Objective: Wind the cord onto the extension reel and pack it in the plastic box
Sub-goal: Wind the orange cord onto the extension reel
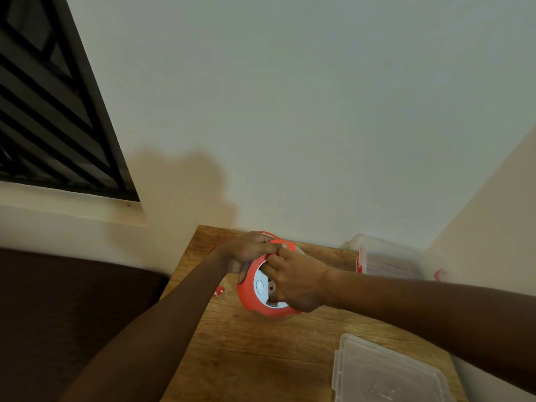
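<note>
Both hands (252, 250) cover reel (249, 288); lid (385, 372) nearby.

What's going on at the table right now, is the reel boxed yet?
Not yet. A person holds the orange extension reel upright on the wooden table, left hand gripping its top, right hand on the white face. The plug lies loose on the table. The plastic box sits behind, its clear lid off.

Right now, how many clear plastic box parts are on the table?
2. The plastic box sits at the table's far right edge against the wall, red clips on its sides. Its clear lid lies flat at the near right corner, partly cut off by the frame.
</note>
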Motion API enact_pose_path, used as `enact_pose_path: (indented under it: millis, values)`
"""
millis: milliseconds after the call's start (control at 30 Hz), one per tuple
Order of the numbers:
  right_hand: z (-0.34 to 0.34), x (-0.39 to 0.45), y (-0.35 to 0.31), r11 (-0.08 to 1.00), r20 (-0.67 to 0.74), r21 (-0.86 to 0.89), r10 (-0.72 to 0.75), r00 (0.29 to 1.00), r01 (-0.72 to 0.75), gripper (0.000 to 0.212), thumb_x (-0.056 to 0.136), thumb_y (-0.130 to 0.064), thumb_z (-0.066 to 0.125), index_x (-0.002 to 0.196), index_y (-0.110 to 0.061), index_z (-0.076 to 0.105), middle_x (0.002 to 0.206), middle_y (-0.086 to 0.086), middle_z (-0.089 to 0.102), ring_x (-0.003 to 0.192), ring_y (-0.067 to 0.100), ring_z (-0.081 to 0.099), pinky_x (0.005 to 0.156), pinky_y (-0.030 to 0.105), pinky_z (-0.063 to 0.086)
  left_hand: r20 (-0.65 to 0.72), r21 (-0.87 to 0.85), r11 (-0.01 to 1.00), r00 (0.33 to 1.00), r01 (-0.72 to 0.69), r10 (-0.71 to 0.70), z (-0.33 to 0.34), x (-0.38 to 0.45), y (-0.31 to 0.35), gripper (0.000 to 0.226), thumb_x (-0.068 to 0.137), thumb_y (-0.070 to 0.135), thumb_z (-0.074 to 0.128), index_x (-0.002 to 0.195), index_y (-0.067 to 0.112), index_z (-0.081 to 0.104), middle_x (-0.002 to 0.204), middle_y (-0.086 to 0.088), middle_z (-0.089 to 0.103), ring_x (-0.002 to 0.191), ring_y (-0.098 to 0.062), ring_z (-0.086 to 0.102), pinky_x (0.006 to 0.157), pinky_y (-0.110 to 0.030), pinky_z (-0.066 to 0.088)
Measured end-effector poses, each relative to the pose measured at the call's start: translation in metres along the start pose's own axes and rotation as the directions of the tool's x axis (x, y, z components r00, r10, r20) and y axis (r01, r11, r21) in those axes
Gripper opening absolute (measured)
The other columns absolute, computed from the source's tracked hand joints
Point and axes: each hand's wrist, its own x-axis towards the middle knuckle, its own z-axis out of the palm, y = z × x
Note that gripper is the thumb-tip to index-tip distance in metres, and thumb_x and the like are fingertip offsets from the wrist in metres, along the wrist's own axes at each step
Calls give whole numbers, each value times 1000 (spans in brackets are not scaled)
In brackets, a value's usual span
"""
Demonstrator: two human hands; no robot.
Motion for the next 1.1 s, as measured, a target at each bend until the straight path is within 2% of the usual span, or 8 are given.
enact_pose_path:
  millis: [133,267,367,467,667,800,967,1100]
  values:
    - [-2,-10,14,988,-92,110,115,989,-104,37,99,-44,46,135,-45,51,126,13,58,113,35,52,97,47,39,-7,-182,976,992,-122,122,4,-3,-10,33,95,37,71,112,9,73,97,-13,78,80,-26,76,77,-37,63]
    - [5,-15,15,949,-58,212,250,966,-233,37,99,-39,48,135,-45,50,145,19,43,116,35,54,98,48,39,-114,-268,943,978,-198,173,5,0,-20,42,84,48,76,110,16,78,110,-18,79,91,-33,77,82,-44,64]
    - [6,-13,8,911,-46,295,316,948,-289,41,96,-41,54,137,-42,49,152,22,35,125,39,49,104,52,37,-135,-239,953,978,-185,156,2,-1,-21,40,84,52,75,109,21,80,113,-17,80,94,-35,77,88,-49,63]
    - [1,-12,2,872,-43,342,388,921,-351,37,97,-43,47,134,-41,53,143,22,46,118,37,53,98,50,38,-159,-168,973,978,-161,134,1,-3,-15,32,92,49,73,105,21,82,110,-16,81,92,-35,78,87,-49,64]
    - [11,-13,-6,846,-37,354,440,897,-400,34,92,-51,55,122,-37,65,124,17,63,111,34,58,93,49,43,-178,-112,978,972,-176,155,12,-10,-4,23,94,48,72,96,28,82,101,-9,83,83,-26,81,70,-33,64]
    - [18,-15,-9,783,-75,424,531,844,-455,30,89,-51,54,109,-37,71,115,15,65,103,32,58,88,48,44,-190,-158,969,969,-188,157,15,-8,-4,32,93,50,70,106,22,79,105,-10,82,88,-29,81,74,-37,65]
    - [22,-9,-23,650,-57,523,672,738,-551,28,84,-47,59,95,-30,77,125,15,64,107,31,57,87,47,47,-189,-229,946,964,-230,188,20,-8,-2,26,92,49,73,101,27,84,110,-10,82,93,-30,81,72,-37,65]
    - [24,-6,-23,579,-121,609,744,657,-543,36,79,-48,68,104,-23,70,116,9,70,100,28,62,84,44,51,-176,-214,952,967,-221,185,18,-9,-4,22,95,46,70,100,30,85,110,-8,82,92,-28,82,72,-36,65]
